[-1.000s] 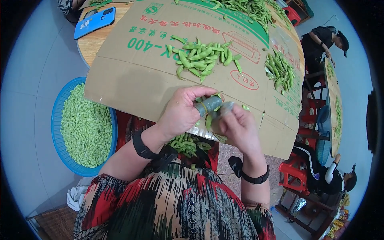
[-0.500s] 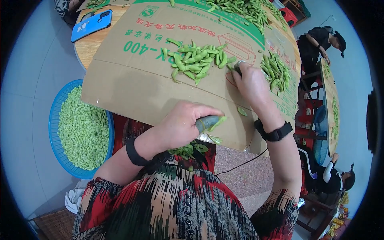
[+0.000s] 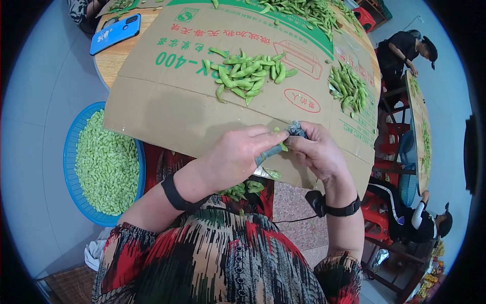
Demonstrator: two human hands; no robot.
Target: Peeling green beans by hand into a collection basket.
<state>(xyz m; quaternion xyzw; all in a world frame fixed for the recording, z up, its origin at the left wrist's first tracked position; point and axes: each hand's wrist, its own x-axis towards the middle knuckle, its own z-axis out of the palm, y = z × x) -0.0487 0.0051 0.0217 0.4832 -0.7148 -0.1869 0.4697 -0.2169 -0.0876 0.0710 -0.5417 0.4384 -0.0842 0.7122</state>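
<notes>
- The pod (image 3: 283, 147) lies between both hands, just above the cardboard's near edge; only small green parts show, so I cannot tell its long axis.
- It sits at the left hand's (image 3: 235, 152) fingertips, to the right of that palm, and left of the right hand (image 3: 326, 152); neither is clearly nearer.
- Left grip: clamped on the pod, thumb in a grey-blue wrap (image 3: 268, 154).
- Right grip: fingers bunched together around a dark wrap (image 3: 296, 129) at the pod; I cannot tell whether they pinch it.
- Two wristbands, left (image 3: 174, 193) and right (image 3: 345, 209).
- One loose pod or shell (image 3: 273, 174) at the near edge, just below the hands.
- Three pod heaps on the cardboard (image 3: 167, 106): middle (image 3: 250, 76), right (image 3: 348, 88), far (image 3: 309, 15); pods overlap too much to count.
- Some greens (image 3: 238, 191) below the edge, uncounted.
- One blue basin (image 3: 68, 167) at left, full of beans (image 3: 106, 172), beyond counting.
- One blue phone (image 3: 116, 35) on the counter (image 3: 104, 66).
- Two co-workers, upper (image 3: 400, 50) and lower (image 3: 417, 223), by another counter (image 3: 419, 139) at right.
</notes>
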